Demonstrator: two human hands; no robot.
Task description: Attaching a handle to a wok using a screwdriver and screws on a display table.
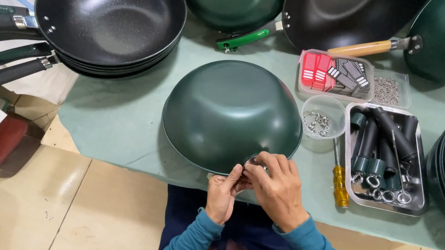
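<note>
Near edge: both hands, left hand [222, 193] and right hand [277, 187], crowd the rim of the upturned green pan [232, 115].
Left: bare cloth [110, 119] gives open passage up to the black pan stack [111, 9].
Right: bowl [324, 116], screwdriver [339, 184] and handle tray [385, 158] block (packed close together).
Far side: more pans [336, 9] wall it off.

Single head-worn view, steeply downward and close over the table [116, 120] edge.
</note>
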